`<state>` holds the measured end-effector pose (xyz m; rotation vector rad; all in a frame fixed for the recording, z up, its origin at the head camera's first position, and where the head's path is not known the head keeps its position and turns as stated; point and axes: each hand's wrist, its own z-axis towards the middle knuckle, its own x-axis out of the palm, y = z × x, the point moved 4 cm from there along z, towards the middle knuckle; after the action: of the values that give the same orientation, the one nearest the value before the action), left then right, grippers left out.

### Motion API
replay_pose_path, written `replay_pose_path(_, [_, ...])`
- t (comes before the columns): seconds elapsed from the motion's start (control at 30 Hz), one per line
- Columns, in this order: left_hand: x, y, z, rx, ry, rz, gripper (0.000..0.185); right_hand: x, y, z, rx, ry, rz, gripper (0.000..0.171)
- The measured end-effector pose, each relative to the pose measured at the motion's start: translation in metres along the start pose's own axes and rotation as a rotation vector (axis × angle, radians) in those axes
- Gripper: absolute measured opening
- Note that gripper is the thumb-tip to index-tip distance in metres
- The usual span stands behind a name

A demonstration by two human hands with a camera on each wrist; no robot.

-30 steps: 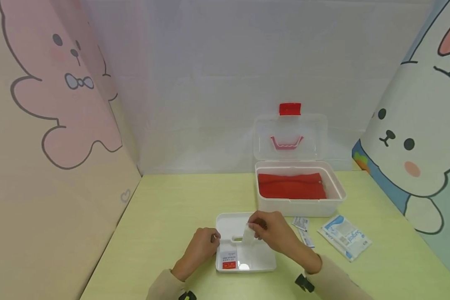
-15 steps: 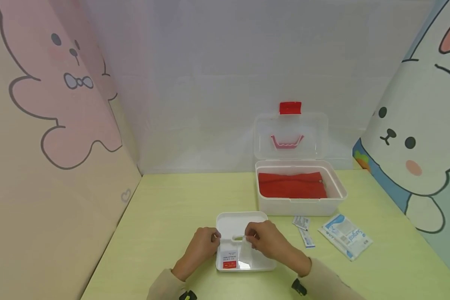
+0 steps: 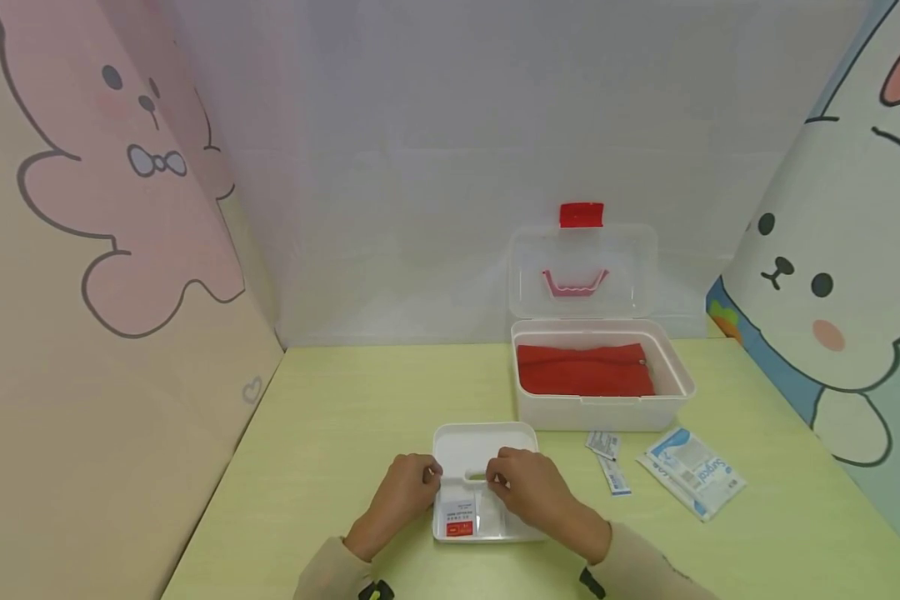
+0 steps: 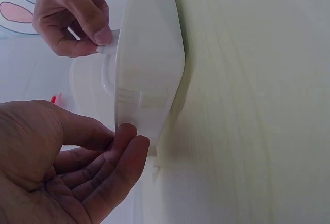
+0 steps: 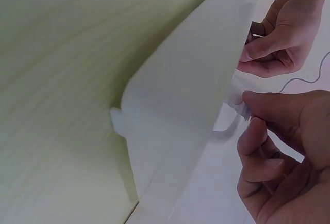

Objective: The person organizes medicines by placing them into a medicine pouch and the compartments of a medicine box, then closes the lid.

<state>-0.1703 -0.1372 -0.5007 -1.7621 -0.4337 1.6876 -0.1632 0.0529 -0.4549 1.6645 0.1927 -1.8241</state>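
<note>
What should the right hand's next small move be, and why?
Probably ease the pale translucent piece down into the tray and release it: the right hand pinches it, the tray partly hides it in both wrist views, so it seems low, and the left hand holds the tray's left edge.

Red pouch (image 3: 585,371): in wht box (image 3: 607,415)
Sachets (image 3: 615,477): just before box
Surgical packs (image 3: 696,472): box's front-rt
Bunny print (image 3: 840,242): rt of box
</note>
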Motion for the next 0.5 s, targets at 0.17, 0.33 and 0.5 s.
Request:
replay_pose_path(0.17, [0.0006, 0.0002, -0.0001, -0.012, 0.002, 0.002, 0.013, 0.0061, -0.0025, -0.001, 0.001, 0.013, -0.013, 0.007])
replay_pose_path(0.33, [0.0005, -0.0005, -0.0003, -0.017, 0.007, -0.001, 0.014, 0.0096, -0.004, -0.0016, 0.008, 0.017, -0.018, 0.005])
replay_pose_path(0.5, [-0.0004, -0.0015, -0.0004, -0.009, 0.006, -0.004, 0.014, 0.0106, -0.0033, -0.0028, 0.011, 0.011, -0.019, 0.01])
